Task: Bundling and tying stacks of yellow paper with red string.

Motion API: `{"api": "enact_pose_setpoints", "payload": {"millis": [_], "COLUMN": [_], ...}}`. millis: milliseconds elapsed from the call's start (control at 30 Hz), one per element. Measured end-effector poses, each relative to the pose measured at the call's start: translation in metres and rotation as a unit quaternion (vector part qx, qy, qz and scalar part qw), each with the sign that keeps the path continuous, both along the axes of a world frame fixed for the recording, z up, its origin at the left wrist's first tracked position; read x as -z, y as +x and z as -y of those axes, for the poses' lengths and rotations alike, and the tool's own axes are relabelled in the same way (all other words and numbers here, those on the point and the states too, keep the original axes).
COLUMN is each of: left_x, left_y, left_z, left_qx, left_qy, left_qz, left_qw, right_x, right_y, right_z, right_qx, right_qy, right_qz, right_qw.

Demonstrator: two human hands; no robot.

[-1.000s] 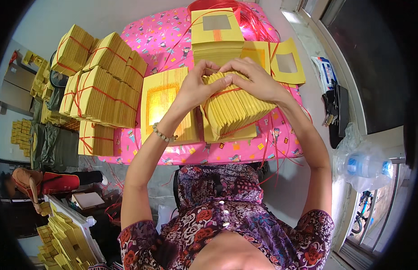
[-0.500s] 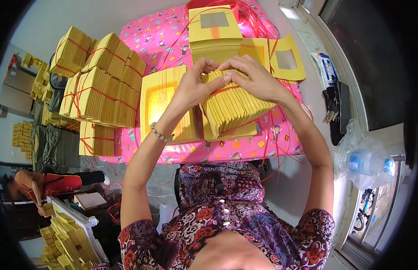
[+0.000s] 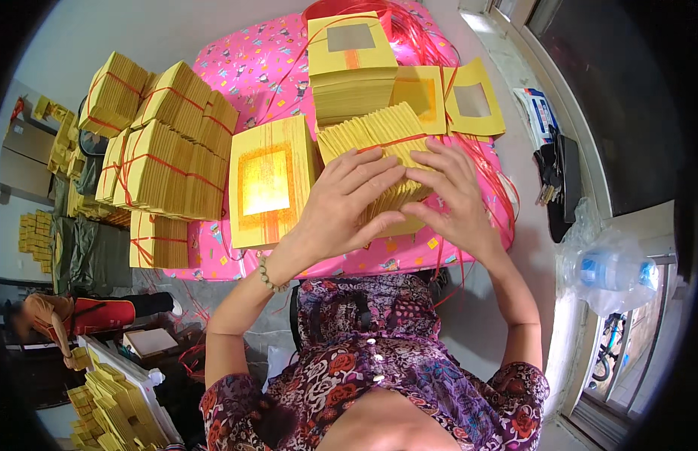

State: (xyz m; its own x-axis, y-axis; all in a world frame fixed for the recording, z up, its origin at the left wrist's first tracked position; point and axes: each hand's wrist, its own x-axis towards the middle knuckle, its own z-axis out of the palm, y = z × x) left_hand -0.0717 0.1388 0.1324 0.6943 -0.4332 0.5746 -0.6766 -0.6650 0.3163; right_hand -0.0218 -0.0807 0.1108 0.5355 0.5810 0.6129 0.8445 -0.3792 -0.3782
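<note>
A thick bundle of folded yellow paper (image 3: 375, 128) lies in front of me with its edges fanned upward. Red string (image 3: 394, 140) runs across its top. My left hand (image 3: 345, 197) is over the bundle's near left part, palm down with the fingers stretched out. On the near right part rests my right hand (image 3: 460, 201), its fingers spread and slightly bent. Both hands hide much of the bundle's near side. Close to my left hand lies a flat stack of yellow paper (image 3: 242, 203) with a gold and orange square on top.
A tall yellow stack (image 3: 349, 94) stands behind the bundle, beside a yellow frame-shaped sheet (image 3: 488, 101) and loose red strings (image 3: 409, 30). Several tied bundles (image 3: 157, 165) are piled at the left on the pink patterned cover (image 3: 247, 56). At far left another person (image 3: 52, 316) handles yellow paper.
My hands have come nearer to me and spread out, from fingers gathered at the string on the bundle's far part to lying over its near part.
</note>
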Motion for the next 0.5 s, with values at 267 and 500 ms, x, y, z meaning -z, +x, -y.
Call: {"api": "enact_pose_setpoints", "payload": {"millis": [267, 500], "left_x": [0.022, 0.027], "left_y": [-0.002, -0.002], "left_z": [0.011, 0.01], "left_qx": [-0.041, -0.056], "left_qy": [-0.06, -0.069], "left_qz": [0.07, 0.073], "left_qw": [0.995, 0.993], "right_x": [0.022, 0.019], "right_y": [-0.008, -0.007], "right_z": [-0.013, -0.015], "right_qx": [0.037, 0.04], "right_qy": [0.093, 0.108], "right_qz": [0.012, -0.024], "right_qw": [0.995, 0.993]}}
